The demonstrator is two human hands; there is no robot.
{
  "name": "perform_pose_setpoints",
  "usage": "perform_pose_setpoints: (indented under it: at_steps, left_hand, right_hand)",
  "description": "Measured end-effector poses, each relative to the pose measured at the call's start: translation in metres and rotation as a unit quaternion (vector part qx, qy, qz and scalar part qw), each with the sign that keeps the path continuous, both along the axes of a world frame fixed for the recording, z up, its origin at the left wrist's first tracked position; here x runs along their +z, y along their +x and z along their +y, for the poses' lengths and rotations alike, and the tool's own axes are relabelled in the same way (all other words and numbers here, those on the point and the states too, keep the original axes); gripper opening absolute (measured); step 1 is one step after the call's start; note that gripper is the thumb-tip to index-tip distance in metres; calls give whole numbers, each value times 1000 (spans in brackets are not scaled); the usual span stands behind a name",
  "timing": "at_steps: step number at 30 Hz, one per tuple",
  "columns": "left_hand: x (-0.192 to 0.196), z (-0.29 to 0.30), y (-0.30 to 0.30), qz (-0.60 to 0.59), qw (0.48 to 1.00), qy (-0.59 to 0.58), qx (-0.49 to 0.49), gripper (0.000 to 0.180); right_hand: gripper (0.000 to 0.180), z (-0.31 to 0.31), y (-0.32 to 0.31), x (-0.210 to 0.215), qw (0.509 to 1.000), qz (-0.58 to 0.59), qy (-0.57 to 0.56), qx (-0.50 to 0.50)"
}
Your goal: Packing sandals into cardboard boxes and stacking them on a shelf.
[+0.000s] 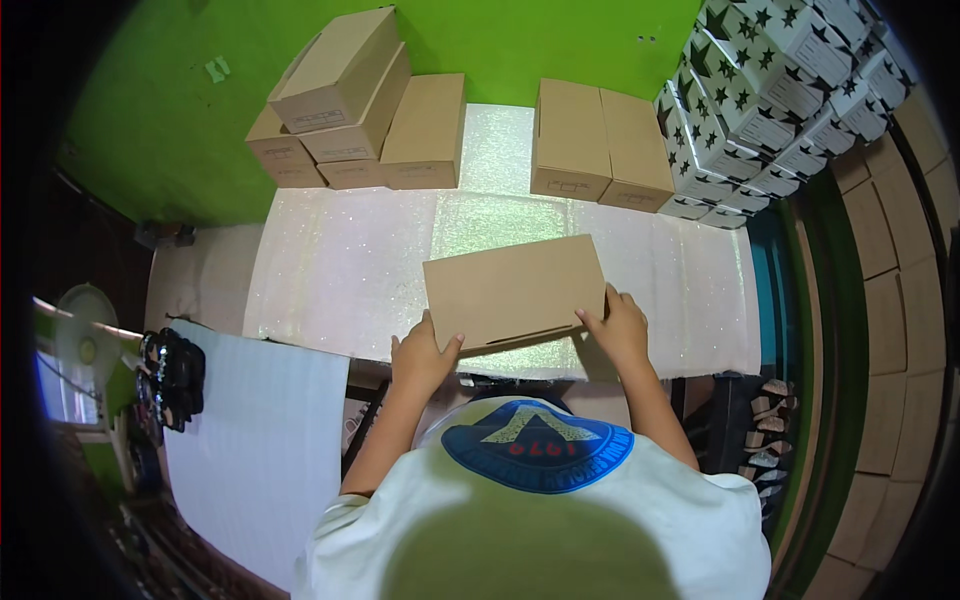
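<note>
Left hand [422,362] and right hand [618,325] are both grasping one brown box [515,290], a hand to each end, at the near side of the pale, glittery tabletop [345,270]. At the left, the thumb lies along the box's near edge while the fingers go round the corner; that forearm comes up from below, angled slightly inward. Between the hands, the box has its broad face up and sits a little askew, its right end farther from the body. A narrow dark gap shows along its near edge; whether its underside touches the tabletop I cannot tell. At the right, the thumb presses near the front corner and the fingers wrap the short side, with the forearm slanting up and inward from the lower right.

Handling the box with a two-handed hold looks to be the step in hand. Any shift from this pose would seem to call for even pressure at both ends and both wrists turning together. Beyond, brown boxes [340,85] are stacked at the left, two more boxes [600,140] stand side by side right of centre, and star-patterned boxes [750,110] pile up at the far right.
</note>
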State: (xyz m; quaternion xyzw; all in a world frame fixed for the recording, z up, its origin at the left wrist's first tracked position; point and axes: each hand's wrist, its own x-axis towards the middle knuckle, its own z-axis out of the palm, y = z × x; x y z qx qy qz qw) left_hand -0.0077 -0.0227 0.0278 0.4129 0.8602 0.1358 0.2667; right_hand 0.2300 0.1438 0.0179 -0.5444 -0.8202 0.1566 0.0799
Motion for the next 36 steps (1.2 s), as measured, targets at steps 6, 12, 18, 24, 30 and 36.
perform_pose_setpoints:
  at_steps: [6, 12, 18, 24, 30, 36]
  left_hand:
    - [-7, 8, 0, -65, 997, 23, -20, 80]
    - [3, 16, -22, -220, 947, 230, 42, 60]
    - [-4, 60, -35, -147, 912, 384, 2, 51]
    - [-11, 74, -11, 151, 979, 87, -101, 59]
    - [-23, 63, -21, 92, 985, 90, -115, 70]
    - [-33, 46, -44, 15, 974, 201, -106, 60]
  right_hand:
    - [49, -26, 34, 0, 991, 122, -49, -38]
    - [46, -12, 50, 9, 885, 401, -208, -112]
    - [47, 29, 25, -12, 936, 353, 3, 12]
    - [64, 17, -6, -29, 994, 70, 76, -17]
    - [55, 23, -3, -37, 995, 59, 75, -36]
    - [33, 35, 18, -35, 958, 270, 71, -70]
